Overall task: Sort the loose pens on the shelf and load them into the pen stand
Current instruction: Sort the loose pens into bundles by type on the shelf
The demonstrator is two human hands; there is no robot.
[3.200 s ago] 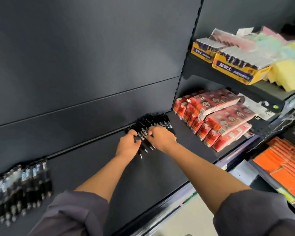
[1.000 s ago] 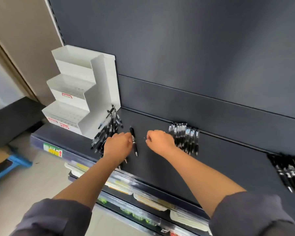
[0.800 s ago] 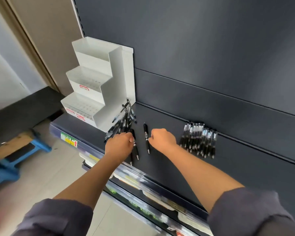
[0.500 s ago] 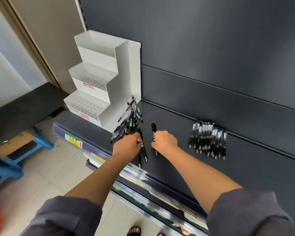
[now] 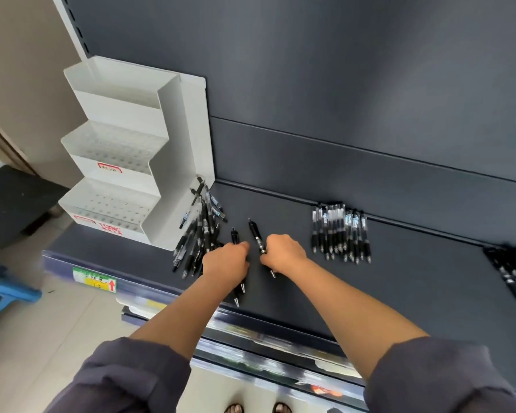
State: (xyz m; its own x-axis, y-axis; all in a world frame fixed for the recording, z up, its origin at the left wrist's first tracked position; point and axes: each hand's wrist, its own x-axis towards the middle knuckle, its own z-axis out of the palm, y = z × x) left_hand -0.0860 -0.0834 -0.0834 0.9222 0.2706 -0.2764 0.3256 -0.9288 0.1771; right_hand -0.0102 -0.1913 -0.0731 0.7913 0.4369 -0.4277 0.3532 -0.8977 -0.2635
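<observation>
on the dark shelf (image 5: pixel 399 278), the right hand (image 5: pixel 285 253) curls its fingers round one black pen (image 5: pixel 255 234); the left hand (image 5: pixel 225 260) grips other pens (image 5: pixel 238 293) alongside.

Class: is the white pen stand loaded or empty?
Empty: the pen stand shows only bare holes in its tiers; pens lie loose on the shelf.

The single wide-angle head camera looked forward and steeply down at the shelf (image 5: pixel 414 287) from close above, with the pen stand (image 5: pixel 173 162) at upper left.
</observation>
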